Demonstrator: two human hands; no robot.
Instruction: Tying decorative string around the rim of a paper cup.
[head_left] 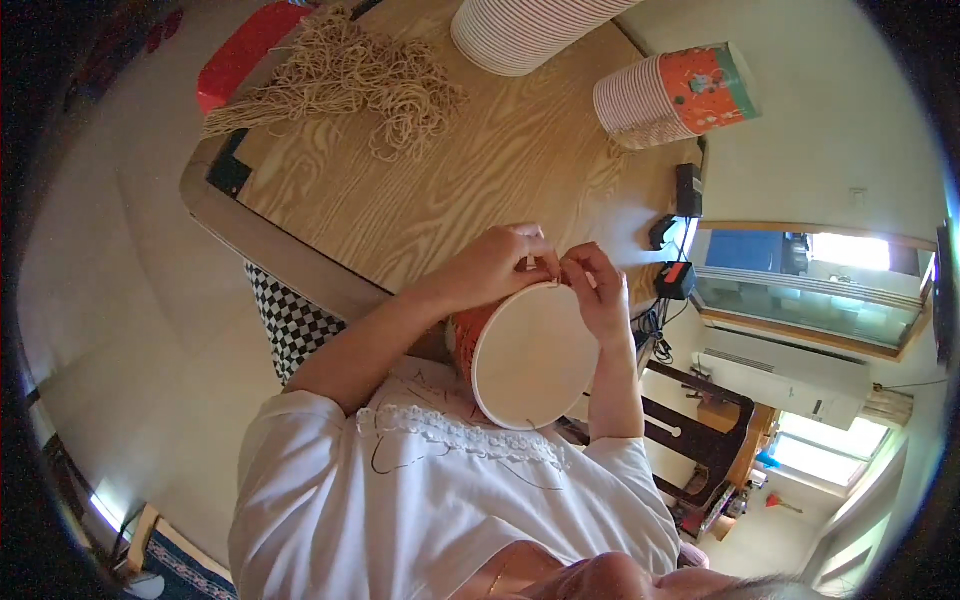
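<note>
A paper bucket (535,355) with a white inside and an orange printed outer wall leans against my shirt, its round mouth turned up. At the far side of its rim, my left hand (508,262) is closed in a pinch. Close beside it, my right hand (600,290) pinches at the same stretch of rim. What lies between the fingertips is too small to make out; it may be a thin strand. A fine thread-like piece shows at the near edge of the rim.
On the wood-grain table (400,215) lies a heap of tan cord (365,80) beside a red object (245,50). A stack of white paper buckets (525,30) and a stack with an orange and green bucket (690,95) stand farther back. Black power adapters (676,280) sit at the right edge.
</note>
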